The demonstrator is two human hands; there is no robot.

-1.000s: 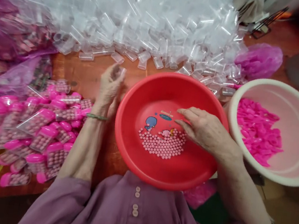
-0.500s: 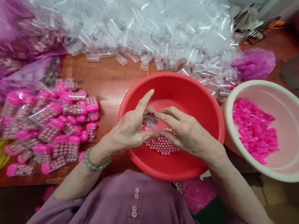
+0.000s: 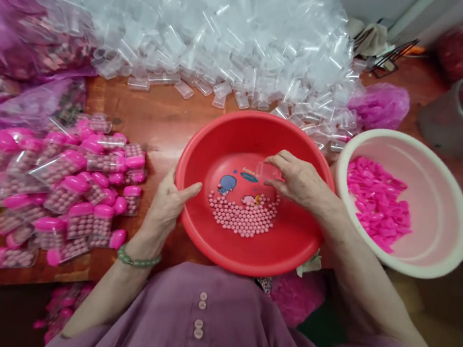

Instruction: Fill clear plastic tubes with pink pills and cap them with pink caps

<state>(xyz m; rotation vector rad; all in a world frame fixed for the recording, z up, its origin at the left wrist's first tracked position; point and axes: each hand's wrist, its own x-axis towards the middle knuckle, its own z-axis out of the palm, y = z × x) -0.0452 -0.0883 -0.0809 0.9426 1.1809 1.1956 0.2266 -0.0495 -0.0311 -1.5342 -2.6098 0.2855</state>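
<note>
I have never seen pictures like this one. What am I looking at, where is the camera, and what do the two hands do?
There is no machine. A person wears a camera on the head, so it looks down at their own two bare hands over a wooden table. The left hand grips the rim of a red basin holding small pink balls. The right hand holds a clear plastic vial inside the basin. Behind lies a heap of empty vials, on the left filled vials with pink caps, on the right a pale basin of loose pink caps.

Small clear plastic vial (image 3: pixel 269 171), empty, tilted on its side above the red basin (image 3: pixel 289 252); pink beads (image 3: pixel 242 214) clustered on the basin floor.
</note>
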